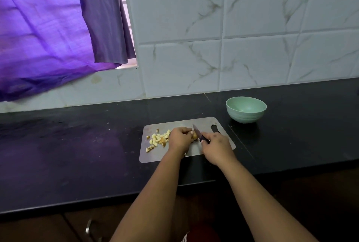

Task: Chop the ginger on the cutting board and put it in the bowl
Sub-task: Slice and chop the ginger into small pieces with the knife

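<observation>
ginger, part diced, pale yellow

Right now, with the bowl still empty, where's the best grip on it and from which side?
Probably the rim of the bowl, taken from above on its near left edge. It stands upright and open on the counter, beyond the right corner of the cutting board, with nothing touching it; the rounded wall gives fingers less purchase.

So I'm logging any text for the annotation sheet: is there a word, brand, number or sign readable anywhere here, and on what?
None: no readable text in this view.
The bowl, cutting board, knife and wall tiles show no lettering.
</observation>
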A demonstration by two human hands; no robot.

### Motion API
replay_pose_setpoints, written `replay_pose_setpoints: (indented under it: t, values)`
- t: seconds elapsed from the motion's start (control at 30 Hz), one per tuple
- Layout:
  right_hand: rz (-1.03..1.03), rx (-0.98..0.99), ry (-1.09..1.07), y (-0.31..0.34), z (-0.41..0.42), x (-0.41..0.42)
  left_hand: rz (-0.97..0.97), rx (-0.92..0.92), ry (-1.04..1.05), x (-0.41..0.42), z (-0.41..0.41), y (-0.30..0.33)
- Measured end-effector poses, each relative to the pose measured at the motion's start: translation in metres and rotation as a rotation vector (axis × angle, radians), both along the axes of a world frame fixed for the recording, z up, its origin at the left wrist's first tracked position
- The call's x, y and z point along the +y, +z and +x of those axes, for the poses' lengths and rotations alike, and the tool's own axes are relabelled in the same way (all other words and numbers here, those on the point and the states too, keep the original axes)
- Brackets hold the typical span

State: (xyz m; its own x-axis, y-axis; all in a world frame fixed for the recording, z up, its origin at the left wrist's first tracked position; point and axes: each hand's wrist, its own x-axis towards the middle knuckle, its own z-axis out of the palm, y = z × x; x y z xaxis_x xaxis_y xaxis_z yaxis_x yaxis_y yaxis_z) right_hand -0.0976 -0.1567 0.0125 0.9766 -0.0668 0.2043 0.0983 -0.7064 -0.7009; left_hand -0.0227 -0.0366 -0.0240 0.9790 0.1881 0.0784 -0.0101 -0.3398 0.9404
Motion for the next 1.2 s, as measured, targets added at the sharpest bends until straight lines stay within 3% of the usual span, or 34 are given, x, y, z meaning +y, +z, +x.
replay_pose_setpoints:
  t: [0.77, 1.2]
  values:
    - [-0.255, 0.124, -0.004, -0.003, 0.042, 0.023, 0.099, -0.068, -0.011, 0.002, 0.002, -0.004]
    - [-0.268, 0.127, 0.041, 0.000, 0.032, 0.025, 0.220, -0.138, 0.037, -0.005, -0.005, -0.005]
